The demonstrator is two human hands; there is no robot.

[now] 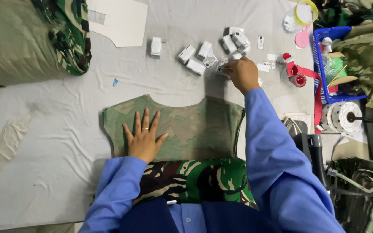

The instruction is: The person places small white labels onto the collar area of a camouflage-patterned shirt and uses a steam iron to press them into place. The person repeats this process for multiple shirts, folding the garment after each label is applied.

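Note:
A faded green camouflage fabric piece (pixel 195 125) with a curved neckline lies flat on the grey cloth-covered table (pixel 44 129). My left hand (pixel 144 136) rests flat on its left part, fingers spread, a ring on one finger. My right hand (pixel 242 73) reaches beyond the fabric to a scatter of small white label bundles (pixel 203 54) and pinches a small white label bundle (pixel 222 67) at its fingertips. A brighter camouflage piece (pixel 195 179) lies at the near edge, by my blue sleeves.
White paper pattern (pixel 119 19) at the top. Folded camouflage cloth (pixel 65 34) on a bundle top left. Red ribbon roll (pixel 296 75), blue basket (pixel 324 64), dotted tape roll (pixel 342 116), yellow-rimmed cup (pixel 303 13) and an iron (pixel 307 142) on the right.

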